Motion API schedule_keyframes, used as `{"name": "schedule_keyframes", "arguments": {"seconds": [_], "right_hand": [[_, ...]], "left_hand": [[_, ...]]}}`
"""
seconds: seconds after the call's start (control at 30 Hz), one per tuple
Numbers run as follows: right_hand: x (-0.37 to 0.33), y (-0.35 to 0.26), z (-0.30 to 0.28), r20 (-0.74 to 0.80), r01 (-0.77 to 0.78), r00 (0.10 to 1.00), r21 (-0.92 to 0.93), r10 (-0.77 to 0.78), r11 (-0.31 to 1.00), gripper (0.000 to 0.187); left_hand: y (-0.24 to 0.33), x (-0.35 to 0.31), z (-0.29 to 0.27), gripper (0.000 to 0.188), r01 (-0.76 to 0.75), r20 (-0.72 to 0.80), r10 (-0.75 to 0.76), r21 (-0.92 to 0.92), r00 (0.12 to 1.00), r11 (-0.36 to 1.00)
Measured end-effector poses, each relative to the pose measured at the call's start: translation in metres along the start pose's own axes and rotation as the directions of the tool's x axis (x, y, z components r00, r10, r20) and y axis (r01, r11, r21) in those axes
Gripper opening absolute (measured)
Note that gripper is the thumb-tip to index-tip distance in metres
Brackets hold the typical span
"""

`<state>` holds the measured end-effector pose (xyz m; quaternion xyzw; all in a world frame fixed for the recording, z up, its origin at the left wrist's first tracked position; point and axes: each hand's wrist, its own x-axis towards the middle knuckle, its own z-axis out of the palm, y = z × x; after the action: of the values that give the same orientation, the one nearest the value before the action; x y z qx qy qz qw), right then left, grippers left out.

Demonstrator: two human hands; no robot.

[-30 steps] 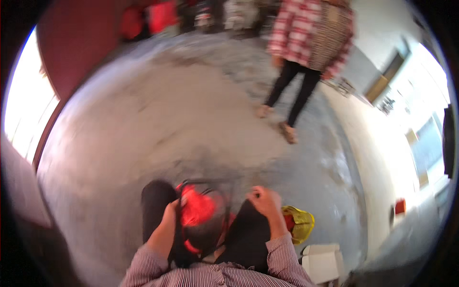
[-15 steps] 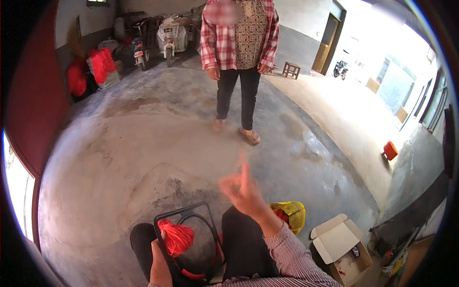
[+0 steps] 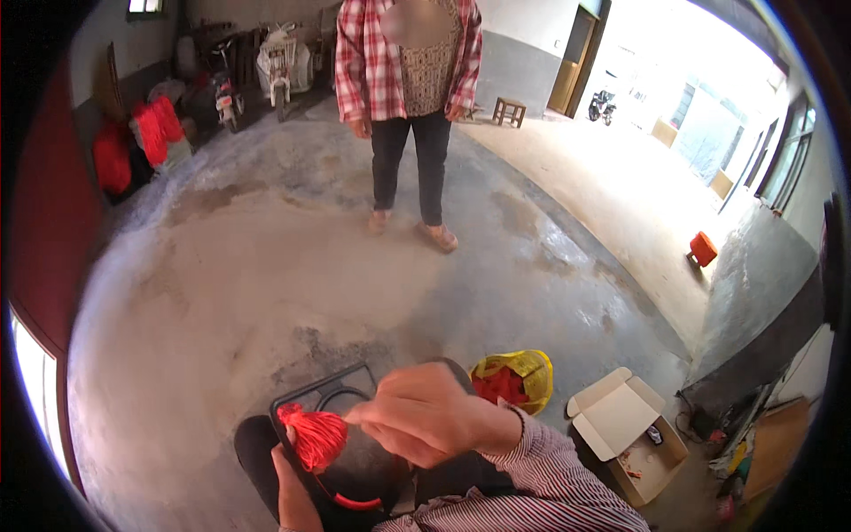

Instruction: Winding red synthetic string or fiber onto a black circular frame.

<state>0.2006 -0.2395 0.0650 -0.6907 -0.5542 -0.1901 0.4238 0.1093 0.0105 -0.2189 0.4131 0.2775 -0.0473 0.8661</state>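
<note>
A bundle of red cord (image 3: 316, 436), looped like a tassel, lies at the left side of a black frame (image 3: 341, 379) over my lap. My left hand (image 3: 291, 474) grips the bundle beside the frame's left bar; most of its fingers are hidden. Reaching across from the right, my right hand (image 3: 425, 417) has its fingers curled together, back up. Its fingertips come close to the bundle's right edge, and whether they touch or pinch a strand I cannot tell. A red curved strip (image 3: 357, 503) shows low in the frame.
A yellow container (image 3: 542, 383) with red material stands right of my knee, beside an open cardboard box (image 3: 651, 470). A person in a checked shirt (image 3: 362, 66) stands ahead on the concrete floor. Farther off are a wooden stool (image 3: 509, 111), an orange-red stool (image 3: 703, 249) and parked two-wheelers (image 3: 278, 75).
My right hand has come down and left from a raised, pointing pose to beside the red cord bundle, its index finger now curled in. My left hand keeps its hold. The view has shifted slightly.
</note>
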Motion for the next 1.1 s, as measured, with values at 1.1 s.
{"name": "schedule_keyframes", "arguments": {"seconds": [1.1], "right_hand": [[-0.099, 0.030, 0.115, 0.386, -0.168, 0.733, 0.901, 0.560, -0.401, 0.024]], "left_hand": [[0.054, -0.145, 0.075, 0.049, -0.278, 0.390, 0.393, -0.320, 0.833, 0.906]]}}
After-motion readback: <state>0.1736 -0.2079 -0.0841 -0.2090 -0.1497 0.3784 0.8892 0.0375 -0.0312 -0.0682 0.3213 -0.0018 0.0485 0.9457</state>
